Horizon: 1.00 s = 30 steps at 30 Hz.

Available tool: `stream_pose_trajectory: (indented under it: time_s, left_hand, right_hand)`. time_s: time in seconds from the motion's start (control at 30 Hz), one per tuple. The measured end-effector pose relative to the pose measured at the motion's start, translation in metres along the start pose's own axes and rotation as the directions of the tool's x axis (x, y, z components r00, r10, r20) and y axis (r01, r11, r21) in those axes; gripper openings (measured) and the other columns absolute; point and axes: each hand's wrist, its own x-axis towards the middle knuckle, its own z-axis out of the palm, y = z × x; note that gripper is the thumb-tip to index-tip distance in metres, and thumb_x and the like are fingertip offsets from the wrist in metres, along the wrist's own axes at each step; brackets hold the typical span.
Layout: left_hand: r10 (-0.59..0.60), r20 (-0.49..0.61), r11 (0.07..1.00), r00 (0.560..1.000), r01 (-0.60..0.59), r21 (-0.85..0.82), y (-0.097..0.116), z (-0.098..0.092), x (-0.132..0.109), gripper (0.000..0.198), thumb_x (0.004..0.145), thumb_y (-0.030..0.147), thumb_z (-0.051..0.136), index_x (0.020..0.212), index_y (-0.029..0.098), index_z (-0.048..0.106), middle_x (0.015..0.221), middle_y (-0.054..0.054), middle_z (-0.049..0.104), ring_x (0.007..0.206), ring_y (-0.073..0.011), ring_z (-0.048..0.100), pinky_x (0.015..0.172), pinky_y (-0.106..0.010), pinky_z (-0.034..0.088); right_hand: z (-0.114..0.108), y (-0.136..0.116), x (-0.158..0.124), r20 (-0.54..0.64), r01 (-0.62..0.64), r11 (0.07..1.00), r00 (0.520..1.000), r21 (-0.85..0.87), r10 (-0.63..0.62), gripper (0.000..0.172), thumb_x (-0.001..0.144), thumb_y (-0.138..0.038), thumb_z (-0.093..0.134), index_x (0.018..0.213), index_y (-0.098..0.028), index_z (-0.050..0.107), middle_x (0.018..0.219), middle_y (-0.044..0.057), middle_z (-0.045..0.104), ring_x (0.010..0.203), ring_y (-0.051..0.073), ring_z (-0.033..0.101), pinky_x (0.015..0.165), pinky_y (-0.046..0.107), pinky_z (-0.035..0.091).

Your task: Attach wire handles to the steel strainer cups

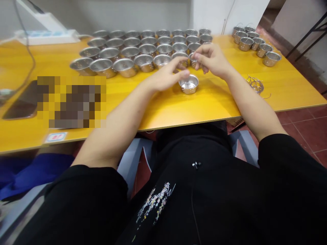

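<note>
On the glossy yellow table (158, 109) a single small steel cup (189, 84) stands upright just in front of the person. It is round and shallow, with a bright polished wall and a holed bottom that catches the light. The left hand (168, 76) lies beside it on the left, loosely curled, with its fingertips at the cup's far rim. From here I cannot tell whether they pinch the rim or only rest against it. Just beyond the cup, the right hand (213, 59) is held above the table with thumb and fingers pinched on a small shiny piece (194, 61). The piece is too blurred to tell whether it is wire or another cup's edge. Right behind both hands stand close rows of matching perforated cups (133, 51), rim to rim, stretching away to the left and far side, so the hands have only a narrow bare strip in front. Near the right forearm lies a tangle of thin wire loops (255, 84). Farther off at the far right corner sits a smaller cluster of cups with wire handles (255, 42). A white power strip (46, 34) lies at the far left, with a dark phone (21, 102) nearer on that side.
</note>
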Motion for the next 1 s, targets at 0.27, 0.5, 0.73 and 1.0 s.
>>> stream_pose_trajectory:
  time_s: [0.27, 0.5, 0.73, 1.0]
  left_hand:
    - [0.004, 0.043, 0.995, 0.999, -0.009, 0.1, 0.006, 0.008, 0.0, 0.142, 0.06, 0.104, 0.111, 0.172, 0.028, 0.069, 0.171, -0.015, 0.079, 0.165, -0.0563, 0.07, 0.143, -0.076, 0.057]
    - [0.076, 0.003, 0.976, 0.997, -0.075, 0.202, 0.013, 0.002, -0.002, 0.133, 0.076, 0.102, 0.094, 0.184, 0.032, 0.059, 0.17, -0.001, 0.079, 0.181, -0.0485, 0.041, 0.163, -0.075, 0.027]
    - [0.105, -0.064, 0.983, 0.992, -0.094, 0.156, 0.001, 0.006, 0.007, 0.119, 0.059, 0.076, 0.11, 0.169, 0.043, 0.077, 0.177, -0.009, 0.075, 0.186, -0.0595, 0.048, 0.165, -0.081, 0.028]
    - [0.117, -0.042, 0.987, 0.992, -0.111, 0.116, 0.002, 0.013, 0.008, 0.115, 0.067, 0.079, 0.107, 0.17, 0.041, 0.075, 0.182, -0.006, 0.077, 0.177, -0.0549, 0.062, 0.161, -0.076, 0.041]
  right_hand:
    - [-0.008, 0.011, 0.003, -0.123, 0.036, 0.992, 0.991, -0.122, -0.051, 0.035, 0.112, -0.039, 0.104, 0.09, -0.029, 0.078, 0.077, 0.0, 0.084, 0.055, 0.021, 0.066, 0.054, 0.035, 0.058]
    - [-0.015, 0.014, 0.004, -0.12, 0.003, 1.0, 0.993, 0.005, -0.003, 0.019, 0.118, -0.029, 0.101, 0.103, -0.026, 0.089, 0.096, 0.004, 0.092, 0.072, 0.021, 0.084, 0.07, 0.028, 0.073]
    - [-0.009, 0.016, 0.005, -0.036, 0.045, 0.997, 0.998, 0.066, -0.042, 0.049, 0.12, -0.049, 0.104, 0.087, -0.025, 0.076, 0.082, 0.004, 0.079, 0.069, 0.02, 0.075, 0.069, 0.029, 0.071]
    - [0.001, 0.021, 0.001, 0.168, -0.07, 0.998, 0.983, 0.005, 0.068, 0.073, 0.124, -0.07, 0.095, 0.077, -0.027, 0.058, 0.07, 0.001, 0.063, 0.064, 0.02, 0.061, 0.068, 0.03, 0.072]
